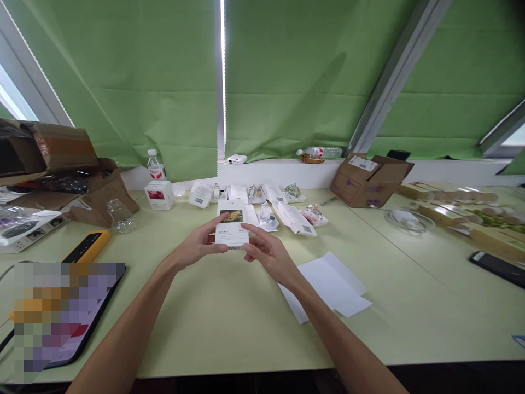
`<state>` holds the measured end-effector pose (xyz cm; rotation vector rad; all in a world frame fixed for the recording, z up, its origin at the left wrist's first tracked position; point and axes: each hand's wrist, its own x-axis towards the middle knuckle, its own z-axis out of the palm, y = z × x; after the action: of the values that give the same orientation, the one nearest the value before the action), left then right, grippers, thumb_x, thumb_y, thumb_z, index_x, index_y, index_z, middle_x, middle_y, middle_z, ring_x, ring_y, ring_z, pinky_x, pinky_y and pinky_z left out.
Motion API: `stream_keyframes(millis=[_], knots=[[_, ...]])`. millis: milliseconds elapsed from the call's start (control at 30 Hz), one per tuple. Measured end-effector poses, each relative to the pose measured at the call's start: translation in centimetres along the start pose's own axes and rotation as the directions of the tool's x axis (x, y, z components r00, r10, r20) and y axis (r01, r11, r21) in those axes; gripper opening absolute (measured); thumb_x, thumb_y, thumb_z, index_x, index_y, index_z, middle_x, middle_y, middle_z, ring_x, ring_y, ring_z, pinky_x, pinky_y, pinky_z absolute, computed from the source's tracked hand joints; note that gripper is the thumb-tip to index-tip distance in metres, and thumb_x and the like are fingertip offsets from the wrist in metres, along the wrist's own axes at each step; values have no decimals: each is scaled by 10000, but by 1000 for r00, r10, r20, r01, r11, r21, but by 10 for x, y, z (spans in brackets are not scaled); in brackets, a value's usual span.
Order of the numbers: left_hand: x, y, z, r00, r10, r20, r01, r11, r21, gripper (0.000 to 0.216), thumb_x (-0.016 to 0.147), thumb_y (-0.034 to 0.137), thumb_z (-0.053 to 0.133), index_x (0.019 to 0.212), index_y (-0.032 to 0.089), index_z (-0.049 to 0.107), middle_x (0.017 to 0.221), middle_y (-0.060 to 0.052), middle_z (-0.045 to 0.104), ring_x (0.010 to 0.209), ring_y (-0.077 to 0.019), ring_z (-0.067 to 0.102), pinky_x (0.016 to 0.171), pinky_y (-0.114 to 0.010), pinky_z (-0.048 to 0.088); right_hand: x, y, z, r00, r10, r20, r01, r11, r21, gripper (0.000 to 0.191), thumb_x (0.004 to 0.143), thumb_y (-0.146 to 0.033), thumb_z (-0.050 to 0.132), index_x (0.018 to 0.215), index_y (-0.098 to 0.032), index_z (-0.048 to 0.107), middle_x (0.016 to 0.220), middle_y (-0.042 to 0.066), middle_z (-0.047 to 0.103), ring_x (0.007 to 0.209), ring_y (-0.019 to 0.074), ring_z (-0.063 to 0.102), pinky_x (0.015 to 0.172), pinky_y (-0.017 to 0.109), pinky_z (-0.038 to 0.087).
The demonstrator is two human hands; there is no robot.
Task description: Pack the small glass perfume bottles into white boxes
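A small white printed box with a photo panel and a barcode edge is held up over the table. My left hand grips its left side, thumb at the lower corner and index finger along the photo. From the right, my right hand pinches the other side between thumb and index finger. Just behind the box lie several small glass bottles, among them a clear one and a pink one, with white cartons such as this one. White paper sheets rest under my right forearm.
To the left are a tablet, partly pixelated, a yellow power strip, a plastic bottle behind a white box, and opened cardboard boxes. On the right stand a brown carton, a coiled white cable and a black phone.
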<state>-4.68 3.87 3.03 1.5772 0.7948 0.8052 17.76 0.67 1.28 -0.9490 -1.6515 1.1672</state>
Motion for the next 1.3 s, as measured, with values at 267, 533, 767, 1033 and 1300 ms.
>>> stream_keyframes(millis=[267,533,767,1033,1300], knots=[[1,-2,-1,1000,3,10,-3,1000,-12,828,762,264,709,1466,323,277,1313,-74,556,1109,-264,547,894,-412,473,1,0,0,1000,-1,-4,1,1000,2,547,868,-461,564,1363,-249,469,956,46,665,732,156,623,766,378,538],[0,0,1,1000,-7,7,7,1000,-14,820,766,236,702,1464,328,281,1297,-71,560,1087,-255,552,895,-424,469,1,0,1,1000,-6,-13,6,1000,-11,540,872,-465,559,1360,-252,473,929,39,659,725,155,620,757,377,537],[0,0,1,1000,-6,0,6,1000,-14,821,757,258,707,1462,323,290,1317,-72,549,1096,-263,552,904,-425,466,1,1,0,1000,-7,-12,7,1000,-1,534,873,-470,556,1354,-253,476,918,37,659,725,153,617,755,373,538],[1,-1,0,1000,-18,2,18,1000,-9,832,762,249,701,1468,330,268,1289,-68,563,1073,-248,553,898,-422,470,2,1,1,1000,4,-13,-3,1000,18,530,875,-458,560,1357,-258,471,926,39,663,723,152,614,747,372,534],[1,-2,-1,1000,-11,16,12,1000,-9,824,769,262,701,1468,328,269,1291,-71,563,1070,-252,554,897,-422,467,1,1,1,1000,9,-17,-9,1000,16,523,876,-459,557,1355,-265,474,903,28,662,720,151,618,746,365,531]])
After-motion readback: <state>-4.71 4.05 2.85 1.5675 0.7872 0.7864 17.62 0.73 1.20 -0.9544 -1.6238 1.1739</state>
